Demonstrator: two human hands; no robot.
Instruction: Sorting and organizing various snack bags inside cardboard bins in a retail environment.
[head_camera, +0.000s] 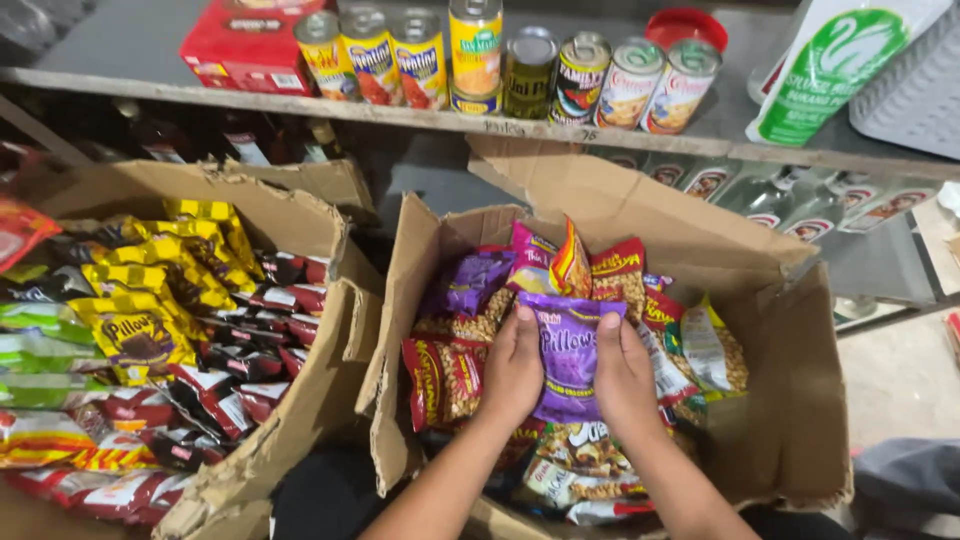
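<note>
Both of my hands grip one purple snack packet over an open cardboard box. My left hand clasps its left side and my right hand clasps its right side. Beneath and around the packet lie several other snack bags: red peanut packs, more purple packets and a red-and-orange bag standing at the back.
A second open cardboard box at the left holds yellow packets and dark red packets. A shelf above carries a row of tins, a red carton and a white-green pouch. Bottles stand below it.
</note>
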